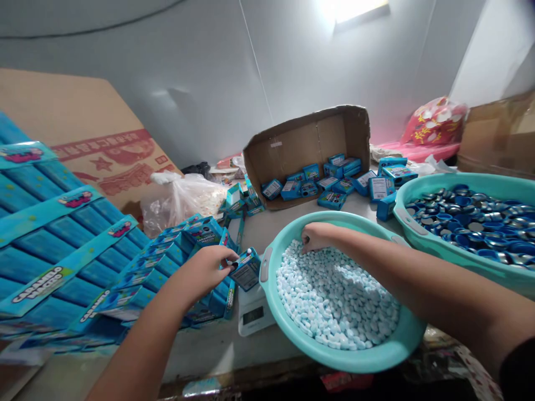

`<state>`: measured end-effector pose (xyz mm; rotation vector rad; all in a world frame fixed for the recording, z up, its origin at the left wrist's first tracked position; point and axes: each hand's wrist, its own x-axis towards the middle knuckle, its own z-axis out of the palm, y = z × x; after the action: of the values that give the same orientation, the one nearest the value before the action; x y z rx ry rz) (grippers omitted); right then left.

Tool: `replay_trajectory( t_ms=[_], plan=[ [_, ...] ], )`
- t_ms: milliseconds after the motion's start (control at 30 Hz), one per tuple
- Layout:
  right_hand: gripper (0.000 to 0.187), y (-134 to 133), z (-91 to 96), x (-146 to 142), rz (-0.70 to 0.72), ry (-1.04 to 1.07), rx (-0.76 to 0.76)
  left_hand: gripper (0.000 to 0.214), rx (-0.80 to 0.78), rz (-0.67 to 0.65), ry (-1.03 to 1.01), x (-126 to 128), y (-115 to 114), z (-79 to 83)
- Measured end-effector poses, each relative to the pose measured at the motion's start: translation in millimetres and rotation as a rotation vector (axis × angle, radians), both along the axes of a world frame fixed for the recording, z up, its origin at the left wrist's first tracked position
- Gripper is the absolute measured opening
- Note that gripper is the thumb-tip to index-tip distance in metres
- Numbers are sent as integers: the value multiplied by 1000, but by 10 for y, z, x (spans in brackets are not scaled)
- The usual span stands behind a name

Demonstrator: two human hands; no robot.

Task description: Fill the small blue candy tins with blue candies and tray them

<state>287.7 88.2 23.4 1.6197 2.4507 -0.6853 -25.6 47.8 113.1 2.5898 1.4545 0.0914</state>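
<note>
My left hand (pixel 214 264) is closed on a small blue candy box (pixel 246 272), tilted above a white digital scale (pixel 256 318). A few pale candies show at the top of that box. To its right stands a turquoise basin (pixel 330 356) of small pale blue and white candies (pixel 334 303). Inside the basin, near its far left side, my right hand (pixel 316 236) touches the candies with curled fingers. Whatever lies within those fingers is hidden.
Stacked blue display cartons (pixel 62 245) fill the left side. At the back, a cardboard box (pixel 307 133) lies on its side with several blue candy boxes (pixel 332 199) in and before it. A second turquoise basin (pixel 407 220) holds blue and silver tins (pixel 480 223).
</note>
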Motion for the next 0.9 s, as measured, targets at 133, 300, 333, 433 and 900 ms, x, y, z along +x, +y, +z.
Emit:
replay_trajectory(
  t_ms=[133, 300, 333, 433, 900],
  plan=[
    [33, -10, 27, -3, -32, 40, 7, 32, -26, 27, -9, -41, -19, -4],
    [20, -13, 38, -7, -86, 107, 15, 44, 137, -68, -139, -42, -18, -61],
    [19, -15, 37, -5, -95, 117, 15, 47, 165, -99, -149, -22, -13, -82],
    [20, -22, 29, 3, -99, 138, 6, 44, 184, -140, -87, 55, -3, -162],
    [18, -28, 29, 5, -71, 147, -2, 31, 530, 129, -237, 35, -534, -265]
  ],
)
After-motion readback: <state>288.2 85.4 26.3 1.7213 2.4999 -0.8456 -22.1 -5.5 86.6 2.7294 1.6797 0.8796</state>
